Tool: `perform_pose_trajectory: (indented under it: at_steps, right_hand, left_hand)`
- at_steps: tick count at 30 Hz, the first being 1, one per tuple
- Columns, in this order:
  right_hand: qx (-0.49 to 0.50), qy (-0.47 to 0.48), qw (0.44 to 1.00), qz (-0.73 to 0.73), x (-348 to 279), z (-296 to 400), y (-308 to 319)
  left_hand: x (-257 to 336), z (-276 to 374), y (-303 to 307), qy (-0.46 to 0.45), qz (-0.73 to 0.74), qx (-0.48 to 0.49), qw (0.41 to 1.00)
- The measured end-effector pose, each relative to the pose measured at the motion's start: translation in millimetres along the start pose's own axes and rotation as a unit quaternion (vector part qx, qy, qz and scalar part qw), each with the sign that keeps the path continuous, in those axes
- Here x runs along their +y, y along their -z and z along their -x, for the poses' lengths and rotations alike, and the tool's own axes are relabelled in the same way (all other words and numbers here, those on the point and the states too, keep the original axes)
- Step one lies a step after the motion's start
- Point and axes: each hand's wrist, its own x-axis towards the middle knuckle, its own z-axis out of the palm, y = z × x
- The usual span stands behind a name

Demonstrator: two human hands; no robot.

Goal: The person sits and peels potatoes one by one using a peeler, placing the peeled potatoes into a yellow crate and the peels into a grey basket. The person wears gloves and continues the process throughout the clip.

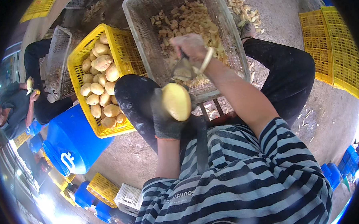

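My left hand, in a dark knit glove, grips a peeled yellow potato above my lap. My right hand, bare and blurred, is closed on a peeler whose wide head hangs just above the potato. A strip of pale peel lies against my right wrist. Under both hands stands a grey plastic crate with many peelings in it. To the left, a yellow crate holds several unpeeled potatoes, close to my left knee.
At the far left a co-worker sits holding a potato, beside another grey crate. A blue plastic barrel lies by the yellow crate. Stacked yellow crates stand at the right. Peelings lie on the floor by my right foot.
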Motion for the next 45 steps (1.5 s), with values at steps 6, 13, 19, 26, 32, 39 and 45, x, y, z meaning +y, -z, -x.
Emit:
perform_pose_trajectory:
  at_steps: [6,13,19,26,32,39,45]
  right_hand:
    - [0.043,0.109,0.991,-0.06,-34,82,19]
    - [0.054,0.143,0.978,-0.141,-29,114,-2]
    - [-0.032,0.076,0.996,-0.043,-50,94,9]
    - [-0.15,-0.062,0.985,-0.056,-25,41,3]
    - [-0.041,0.059,0.997,0.014,8,-10,-9]
    - [0.088,0.118,0.979,-0.142,-37,60,28]
    - [0.092,0.143,0.973,-0.156,-24,120,-7]
  left_hand:
    - [10,-17,-9,-0.044,0.059,-0.002,0.997]
    - [-4,-34,-28,-0.125,-0.058,0.055,0.989]
    - [-10,-29,-39,-0.081,-0.02,-0.052,0.995]
    - [-13,-22,-26,-0.022,0.012,-0.131,0.991]
    - [-32,-3,-24,0.033,-0.078,-0.023,0.996]
    - [-2,-17,-9,-0.243,-0.294,0.049,0.923]
    - [-4,-24,-26,-0.181,-0.14,0.037,0.973]
